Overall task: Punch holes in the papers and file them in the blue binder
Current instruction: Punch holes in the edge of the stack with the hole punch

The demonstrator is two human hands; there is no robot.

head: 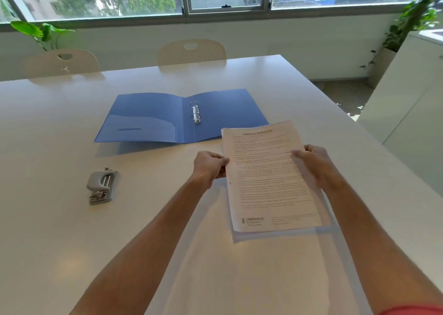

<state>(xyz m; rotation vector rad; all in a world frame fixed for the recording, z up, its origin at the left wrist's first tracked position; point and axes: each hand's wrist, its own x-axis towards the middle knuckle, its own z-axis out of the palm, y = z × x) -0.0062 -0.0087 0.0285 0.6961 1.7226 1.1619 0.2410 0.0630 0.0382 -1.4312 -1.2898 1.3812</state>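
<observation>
- Papers (pixel 268 175): held above the table (pixel 72 231), footer reading "LABGENIUS"; heading illegible.
- Left hand (pixel 209 168), right hand (pixel 314 165): each pinching a side edge.
- Blue binder (pixel 167 118): open, beyond the papers.
- Hole punch (pixel 102 186): left.

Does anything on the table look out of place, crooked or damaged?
Nothing stands out. The blue plastic ring binder lies open and flat, the grey metal hole punch sits apart to its left, and both hands hold the printed white papers evenly.
</observation>
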